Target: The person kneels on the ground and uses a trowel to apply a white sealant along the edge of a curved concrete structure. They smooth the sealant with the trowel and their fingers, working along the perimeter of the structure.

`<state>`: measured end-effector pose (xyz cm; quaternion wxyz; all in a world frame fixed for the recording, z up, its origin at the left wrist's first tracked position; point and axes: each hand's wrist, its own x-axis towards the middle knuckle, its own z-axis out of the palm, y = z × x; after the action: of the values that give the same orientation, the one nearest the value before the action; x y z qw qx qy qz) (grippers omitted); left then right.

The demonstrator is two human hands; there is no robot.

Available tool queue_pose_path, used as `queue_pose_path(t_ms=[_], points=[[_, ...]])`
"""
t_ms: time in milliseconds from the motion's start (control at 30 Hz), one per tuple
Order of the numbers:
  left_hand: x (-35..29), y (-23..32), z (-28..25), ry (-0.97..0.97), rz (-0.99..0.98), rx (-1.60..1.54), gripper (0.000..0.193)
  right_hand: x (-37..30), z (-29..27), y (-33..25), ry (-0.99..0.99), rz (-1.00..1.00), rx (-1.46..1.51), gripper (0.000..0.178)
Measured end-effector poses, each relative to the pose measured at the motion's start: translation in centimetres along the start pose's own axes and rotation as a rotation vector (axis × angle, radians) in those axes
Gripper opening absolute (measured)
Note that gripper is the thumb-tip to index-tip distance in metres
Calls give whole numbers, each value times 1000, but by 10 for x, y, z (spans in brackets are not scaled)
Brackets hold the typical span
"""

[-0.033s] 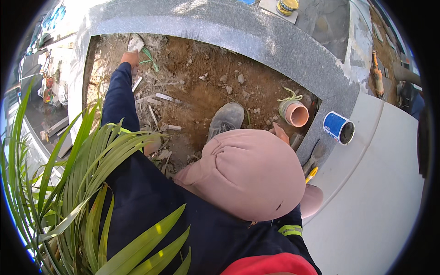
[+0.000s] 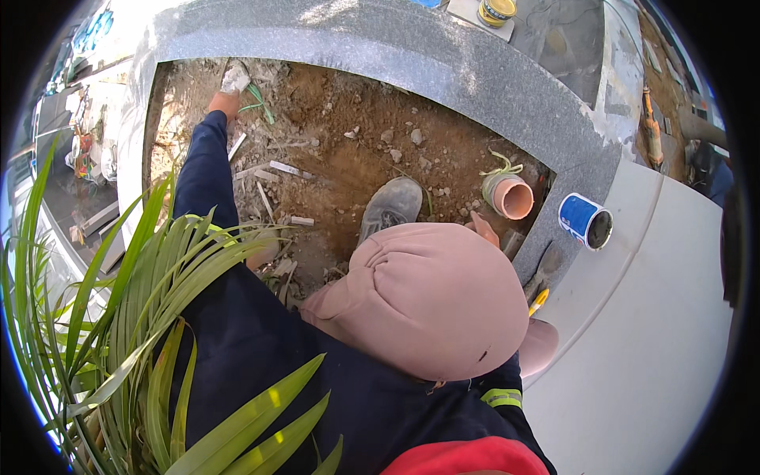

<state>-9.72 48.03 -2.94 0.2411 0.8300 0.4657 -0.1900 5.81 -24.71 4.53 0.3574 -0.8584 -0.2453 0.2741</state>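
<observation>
My left arm, in a dark sleeve, reaches to the far left corner of a framed dirt bed (image 2: 356,166). There my left hand (image 2: 225,103) is closed at a whitish lump (image 2: 236,79), whose kind I cannot make out. A green strip (image 2: 257,105) lies beside it. My right hand (image 2: 484,229) is low over the soil, partly hidden behind my pink-clad knee (image 2: 439,301); its fingers show only in part. Next to it an orange clay pipe (image 2: 516,199) with a pale green tie (image 2: 501,165) around it sticks out at the bed's right corner.
Grey stone edging (image 2: 522,119) borders the bed. On the right ledge are a blue-and-white can (image 2: 584,222) on its side and a scraper-like tool (image 2: 545,269). Pale strips (image 2: 290,169) and stones litter the soil. Palm leaves (image 2: 150,317) crowd the left; a yellow tub (image 2: 496,11) stands far off.
My left hand and wrist have shifted very slightly at the whitish lump. The palm leaves near me have moved a little. My right hand looks unmoved.
</observation>
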Motion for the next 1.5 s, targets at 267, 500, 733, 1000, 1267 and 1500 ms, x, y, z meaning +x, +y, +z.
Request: queue_pose_path(t_ms=[267,500,733,1000,1267,1500], points=[[-62,65,30,158,82,187,47,18,42,54,-161,255,95,55],[-112,110,62,3,280,369,46,19,4,-19,-71,-16,-119,52],[-112,95,64,-120,412,520,52,14,-22,-43,-6,123,-71,51],[-24,70,4,-75,-54,-69,60,-1,-42,-37,60,158,-106,51],[-166,199,98,-109,407,172,53,7,-27,-46,-28,130,-157,52],[-276,288,98,-533,562,200,51,17,-33,-71,52,122,193,52]])
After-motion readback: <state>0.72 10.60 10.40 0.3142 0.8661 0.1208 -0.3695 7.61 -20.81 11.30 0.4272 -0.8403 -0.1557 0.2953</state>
